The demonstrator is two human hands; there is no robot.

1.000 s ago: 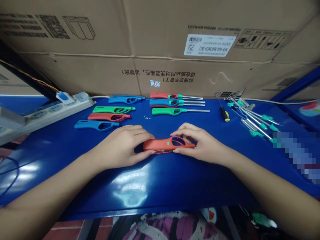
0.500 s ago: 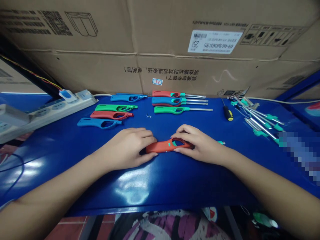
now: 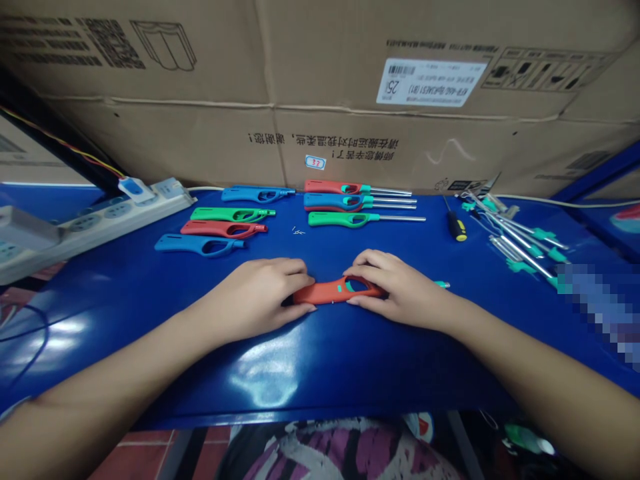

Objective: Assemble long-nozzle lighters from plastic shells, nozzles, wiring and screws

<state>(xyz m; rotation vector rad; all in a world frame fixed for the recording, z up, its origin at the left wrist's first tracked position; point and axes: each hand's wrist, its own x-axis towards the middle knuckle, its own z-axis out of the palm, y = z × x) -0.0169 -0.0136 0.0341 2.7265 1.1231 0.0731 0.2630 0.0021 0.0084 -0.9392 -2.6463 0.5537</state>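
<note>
A red gas lighter (image 3: 324, 292) lies crosswise on the blue table in front of me. My left hand (image 3: 270, 293) grips its handle end between thumb and fingers. At the trigger-ring end my right hand (image 3: 395, 288) is closed around the body, thumb below and fingers above. A bit of green shows in the lighter's slot and ring. Beyond my right hand a short green and silver tip (image 3: 443, 285) sticks out; my hand covers the part between. Several tiny pale screws (image 3: 299, 232) lie behind the lighter.
Lighter shells, such as a blue one (image 3: 200, 245), lie at left near a power strip (image 3: 100, 220). Lighters with metal tubes, one green (image 3: 345, 219), are at back centre. To the right are a screwdriver (image 3: 456, 227) and a pile of metal tubes (image 3: 520, 237). A cardboard box (image 3: 320, 60) stands behind.
Almost nothing differs. Both hands keep the same grip on the red lighter, which has barely shifted.
</note>
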